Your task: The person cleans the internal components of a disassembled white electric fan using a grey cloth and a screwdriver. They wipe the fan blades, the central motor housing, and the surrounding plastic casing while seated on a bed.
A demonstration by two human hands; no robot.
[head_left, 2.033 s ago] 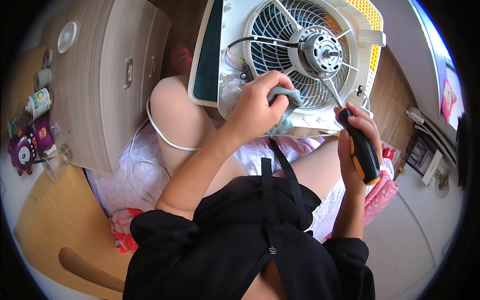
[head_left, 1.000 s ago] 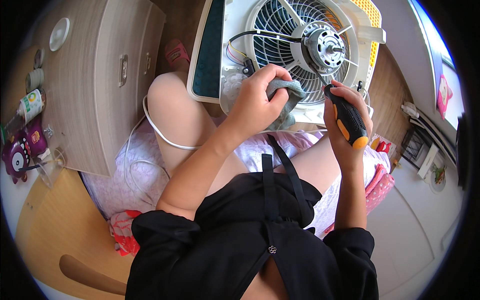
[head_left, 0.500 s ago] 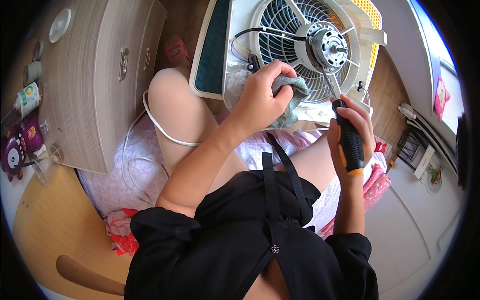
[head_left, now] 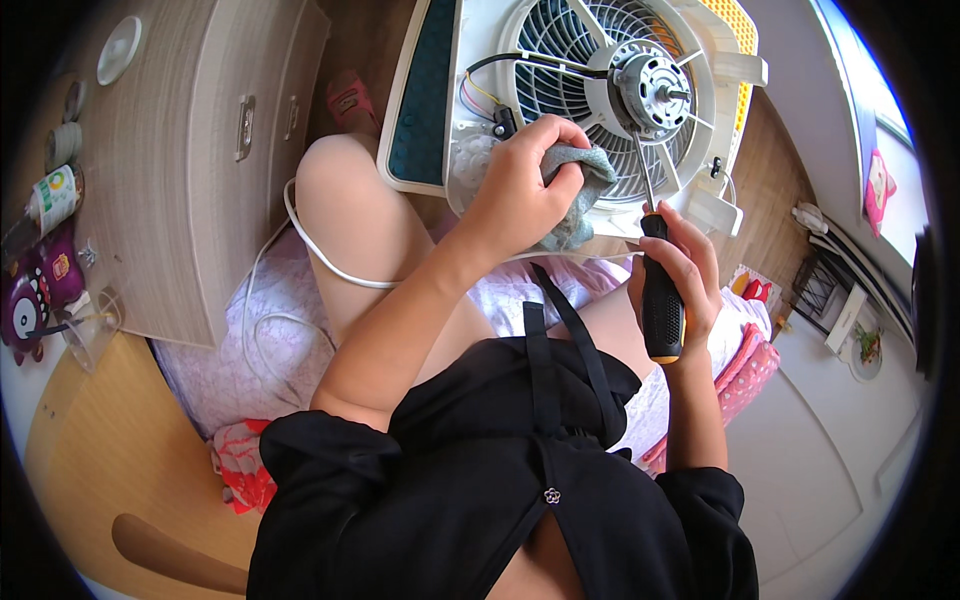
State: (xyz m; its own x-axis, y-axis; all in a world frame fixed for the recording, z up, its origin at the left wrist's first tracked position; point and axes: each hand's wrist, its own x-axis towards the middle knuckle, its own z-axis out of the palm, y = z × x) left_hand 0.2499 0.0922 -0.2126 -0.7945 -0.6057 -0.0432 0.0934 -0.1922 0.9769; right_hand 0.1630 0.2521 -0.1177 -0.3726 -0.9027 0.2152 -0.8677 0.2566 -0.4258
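A white fan housing (head_left: pixel 480 110) stands in front of me, its round grille (head_left: pixel 545 95) showing and a silver motor (head_left: pixel 655 90) with a bare shaft at the centre. My left hand (head_left: pixel 530 185) is closed on a grey-green cloth (head_left: pixel 580 205) at the housing's lower edge. In my right hand (head_left: pixel 695 275) is a screwdriver (head_left: pixel 663 310) with a black and orange handle. Its metal shank points up and its tip reaches the lower left rim of the motor; whether it touches is hard to tell. A black cable (head_left: pixel 500 60) runs from the motor to coloured wires.
A wooden cabinet (head_left: pixel 160 200) with metal handles stands at the left, bottles and a purple toy (head_left: pixel 40 295) on it. A white cord (head_left: pixel 330 275) crosses my thigh. A wooden chair (head_left: pixel 110 450) is at lower left. Beyond the window sill at right sits a pink toy (head_left: pixel 878 190).
My right hand has shifted left and slightly down with the screwdriver, whose shank is now more upright and whose tip sits farther left along the motor's rim. My left hand has barely moved.
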